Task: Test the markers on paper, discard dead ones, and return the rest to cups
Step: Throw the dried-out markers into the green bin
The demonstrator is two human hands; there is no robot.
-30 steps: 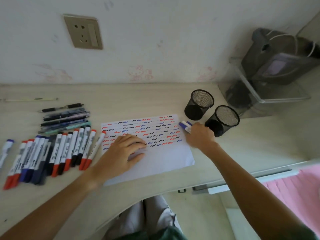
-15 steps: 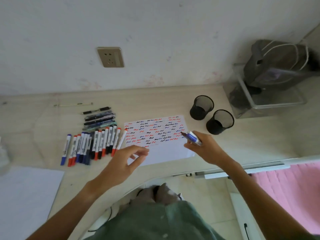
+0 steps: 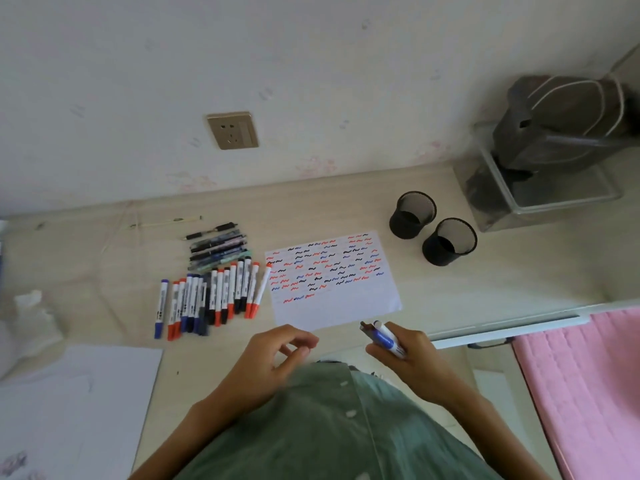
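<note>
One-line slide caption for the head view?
Right hand holds blue marker near squiggle-covered paper; left hand holds nothing.

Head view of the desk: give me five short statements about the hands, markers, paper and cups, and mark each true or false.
1. The right hand holds a blue-and-white marker. True.
2. The left hand presses on the white squiggle-covered paper sheet. False: it hovers off the sheet, holding nothing.
3. Both black mesh cups are full of markers. False: no markers show in either.
4. The row of red, blue and black markers lies left of the sheet. True.
5. The cups stand left of the sheet. False: they stand to its right.
</note>
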